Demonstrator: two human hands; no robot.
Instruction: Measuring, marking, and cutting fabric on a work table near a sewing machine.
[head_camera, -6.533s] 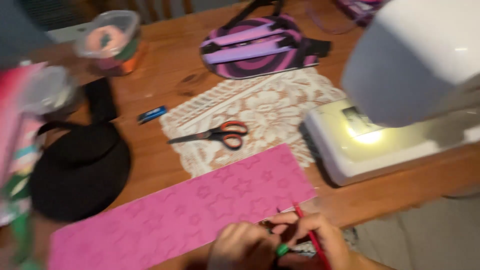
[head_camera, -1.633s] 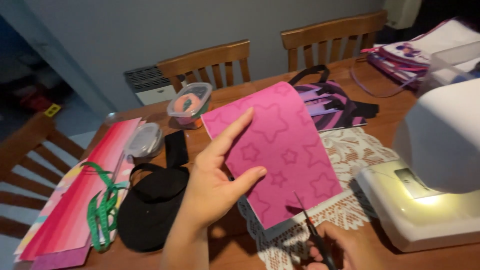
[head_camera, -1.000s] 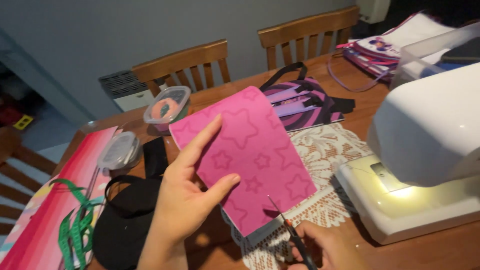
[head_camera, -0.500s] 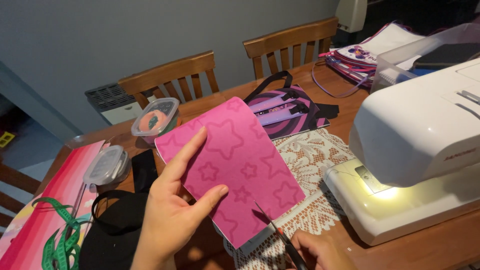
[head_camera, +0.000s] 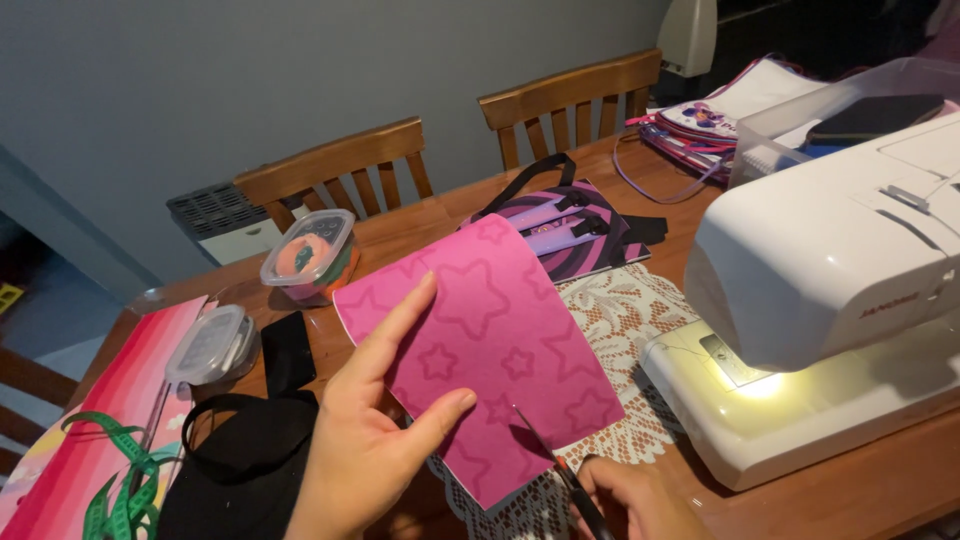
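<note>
My left hand (head_camera: 375, 440) holds up a pink sheet (head_camera: 490, 340) embossed with stars, thumb on its front face, fingers along its left edge. The sheet curves back over the table. My right hand (head_camera: 635, 500) at the bottom edge grips scissors (head_camera: 560, 470), whose blades point up into the sheet's lower edge. A cut notch shows in the sheet near the blades.
A white sewing machine (head_camera: 830, 290) with its lamp lit stands at right on the wooden table (head_camera: 420, 225). A lace mat (head_camera: 620, 320), purple striped bag (head_camera: 570, 230), two lidded tubs (head_camera: 310, 255), black visor (head_camera: 245, 470), striped pink fabric (head_camera: 110, 400) with green tape measure (head_camera: 125, 480). Two chairs (head_camera: 330, 175) stand behind.
The pink sheet lay flat on the table earlier; my left hand now holds it raised. The view has shifted left and up, and the scissors have moved into the sheet's lower edge.
</note>
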